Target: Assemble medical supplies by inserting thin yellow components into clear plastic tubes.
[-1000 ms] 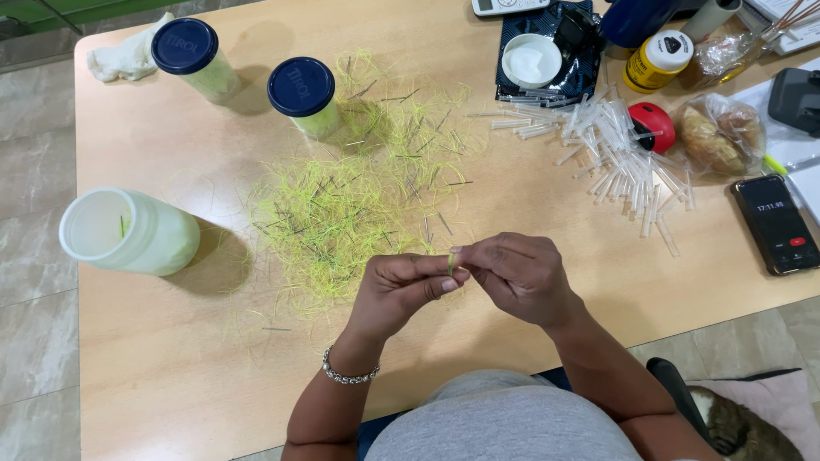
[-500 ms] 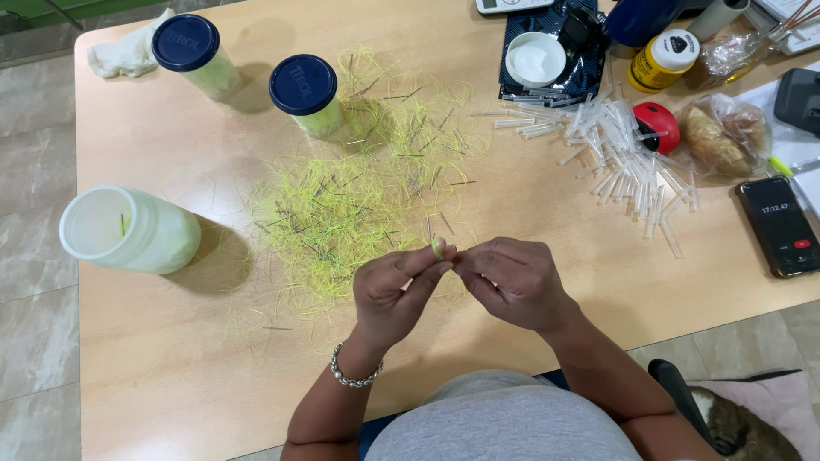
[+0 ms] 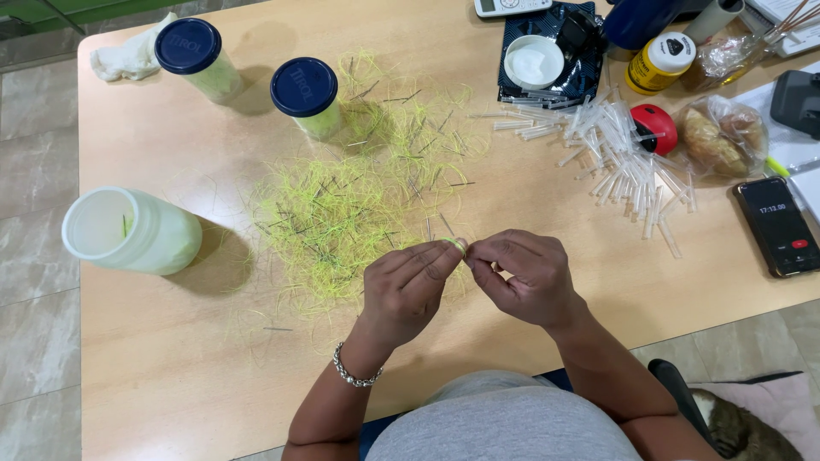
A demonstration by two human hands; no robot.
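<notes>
Seen from above at a light wooden table [image 3: 171, 367]: left hand [image 3: 408, 286] and right hand [image 3: 523, 275] brought together at centre frame, fingertips meeting. Pinched between the thumb and forefinger tips of both hands, a small coil of yellow-green thread [image 3: 460, 245], fingers pressed together on it; how much of the coil sits in each grip, impossible to tell. A beaded bracelet [image 3: 354, 374] around the left wrist.

Just above and left of the hands, spread across the middle of the table, a loose heap of yellow-green thread [image 3: 342, 218] mixed with short dark pins. At left of frame, an open white plastic jar [image 3: 128, 232], lying well apart from the hands. At upper left, two jars with dark blue lids [image 3: 305, 88] and a crumpled white cloth [image 3: 128, 58].

At upper right, a scatter of clear plastic tubes [image 3: 619, 162], a small red object [image 3: 654, 128] beside it, and a bag of bread rolls [image 3: 719, 137]. Along the top edge, a white round dish [image 3: 533, 61] on a dark tray and a yellow bottle [image 3: 656, 63]. At right edge, a black phone [image 3: 776, 225] with its screen lit. At lower right, a cat [image 3: 735, 427] on the floor.
</notes>
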